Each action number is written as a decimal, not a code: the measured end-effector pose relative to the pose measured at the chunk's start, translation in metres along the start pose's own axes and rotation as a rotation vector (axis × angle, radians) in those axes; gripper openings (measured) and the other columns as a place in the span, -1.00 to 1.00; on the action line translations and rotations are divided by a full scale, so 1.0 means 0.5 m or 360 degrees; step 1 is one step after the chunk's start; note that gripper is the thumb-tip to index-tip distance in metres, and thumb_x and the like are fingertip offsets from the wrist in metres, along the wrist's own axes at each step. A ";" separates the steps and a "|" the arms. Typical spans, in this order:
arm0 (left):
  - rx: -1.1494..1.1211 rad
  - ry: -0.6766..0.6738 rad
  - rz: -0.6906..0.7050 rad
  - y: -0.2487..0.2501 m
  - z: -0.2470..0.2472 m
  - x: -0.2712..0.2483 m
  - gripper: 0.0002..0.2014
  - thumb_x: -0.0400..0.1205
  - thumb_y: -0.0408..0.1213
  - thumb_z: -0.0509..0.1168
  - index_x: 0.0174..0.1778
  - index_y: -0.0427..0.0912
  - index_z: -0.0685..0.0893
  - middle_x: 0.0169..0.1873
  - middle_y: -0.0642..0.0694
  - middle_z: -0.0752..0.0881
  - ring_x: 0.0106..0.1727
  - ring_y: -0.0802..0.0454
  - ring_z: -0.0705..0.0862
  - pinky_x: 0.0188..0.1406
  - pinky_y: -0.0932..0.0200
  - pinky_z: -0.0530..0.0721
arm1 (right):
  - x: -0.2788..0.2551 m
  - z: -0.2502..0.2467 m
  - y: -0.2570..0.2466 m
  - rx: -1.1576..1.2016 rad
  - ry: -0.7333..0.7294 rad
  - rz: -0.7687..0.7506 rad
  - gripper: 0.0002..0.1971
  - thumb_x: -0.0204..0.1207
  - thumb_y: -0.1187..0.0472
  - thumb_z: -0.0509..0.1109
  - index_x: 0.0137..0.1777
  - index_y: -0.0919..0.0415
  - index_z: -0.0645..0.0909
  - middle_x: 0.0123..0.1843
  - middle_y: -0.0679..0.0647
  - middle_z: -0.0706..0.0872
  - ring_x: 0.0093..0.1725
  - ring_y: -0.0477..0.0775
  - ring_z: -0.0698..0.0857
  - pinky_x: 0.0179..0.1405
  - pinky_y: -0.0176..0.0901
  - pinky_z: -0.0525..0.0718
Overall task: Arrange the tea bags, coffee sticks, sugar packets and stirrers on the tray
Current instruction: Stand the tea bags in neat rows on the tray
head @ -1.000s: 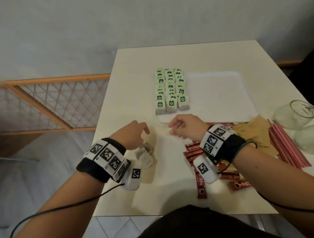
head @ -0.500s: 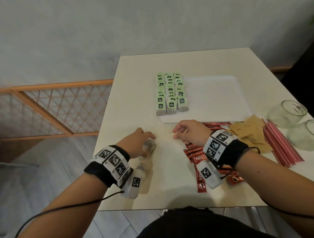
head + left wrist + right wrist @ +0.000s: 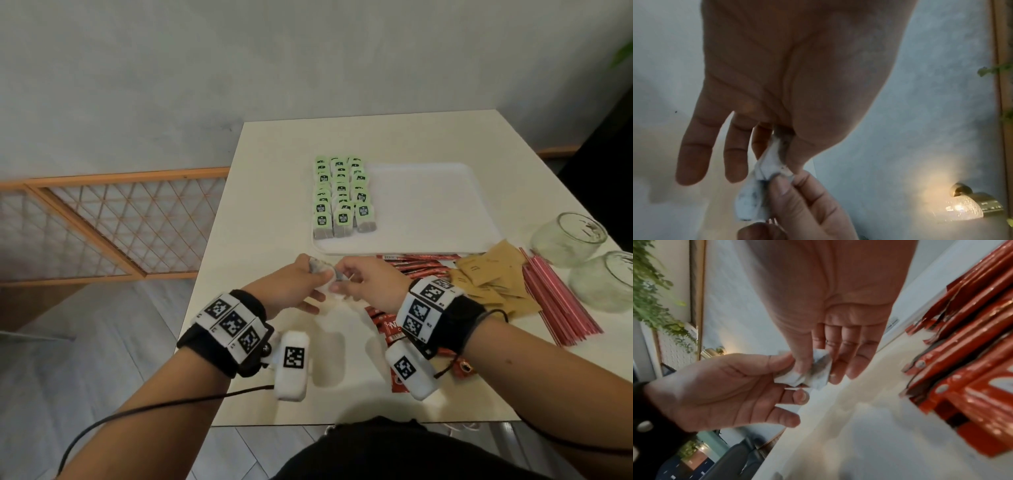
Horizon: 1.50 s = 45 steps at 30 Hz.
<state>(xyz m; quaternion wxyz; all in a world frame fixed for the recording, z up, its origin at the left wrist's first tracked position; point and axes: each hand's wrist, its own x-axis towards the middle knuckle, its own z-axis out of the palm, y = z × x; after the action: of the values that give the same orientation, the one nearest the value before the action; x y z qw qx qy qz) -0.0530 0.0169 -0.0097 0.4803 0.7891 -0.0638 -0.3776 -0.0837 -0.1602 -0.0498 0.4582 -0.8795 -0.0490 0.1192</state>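
Both hands meet above the table, just in front of the white tray (image 3: 428,212). My left hand (image 3: 308,277) pinches white tea bags (image 3: 320,270) between thumb and fingers, its other fingers straight (image 3: 692,155). My right hand (image 3: 342,282) pinches the same bunch (image 3: 820,369) from the other side with thumb and forefinger. How many bags are in the bunch I cannot tell. Several green-tagged tea bags (image 3: 342,198) stand in three rows on the tray's left side. Red coffee sticks (image 3: 421,263), brown sugar packets (image 3: 493,281) and red stirrers (image 3: 558,301) lie on the table at the right.
Two glass jars (image 3: 568,236) (image 3: 606,281) lie at the table's right edge beyond the stirrers. More coffee sticks (image 3: 962,353) lie under my right wrist. The tray's right part is bare. An orange lattice gate (image 3: 102,222) stands left of the table.
My left hand picked the loose tea bags up from the table and carried them right and forward. The right hand closed in and took hold of them too.
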 end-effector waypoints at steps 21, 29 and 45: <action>0.1843 0.0043 -0.0130 -0.048 -0.013 0.003 -0.65 0.55 -0.19 0.50 0.24 -0.08 0.67 0.21 -0.05 0.70 0.26 -0.10 0.64 0.19 0.03 0.62 | -0.034 -0.035 0.008 -0.0090 0.0077 0.0111 -0.92 0.57 0.16 0.43 -0.03 0.15 0.64 -0.12 0.01 0.75 -0.16 -0.03 0.70 -0.04 -0.10 0.67; 0.0842 0.0309 0.0165 -0.015 0.000 0.069 -0.79 0.64 -0.17 0.35 -0.18 -0.22 0.53 -0.26 -0.16 0.64 -0.21 -0.07 0.63 -0.22 0.10 0.59 | -0.051 -0.077 0.018 0.0099 -0.0033 0.0074 -0.97 0.57 0.18 0.45 -0.06 0.12 0.67 -0.24 0.00 0.74 -0.31 -0.13 0.67 -0.18 -0.29 0.60; -0.0371 -0.0201 0.0221 0.031 0.084 0.094 -0.76 0.66 -0.37 0.37 0.24 -0.31 0.62 0.01 -0.33 0.77 -0.10 -0.13 0.79 -0.15 0.07 0.83 | -0.035 -0.150 0.028 0.0345 0.0208 0.0266 -0.86 0.64 0.23 0.35 0.12 0.10 0.69 -0.32 0.14 0.79 -0.47 0.02 0.67 -0.36 -0.18 0.66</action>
<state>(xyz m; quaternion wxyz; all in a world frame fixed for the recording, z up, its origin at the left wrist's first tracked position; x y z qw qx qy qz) -0.0435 -0.0430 -0.0332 0.5886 0.6964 -0.1040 -0.3972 -0.0816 -0.2314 -0.0170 0.5412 -0.8317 0.0674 0.1040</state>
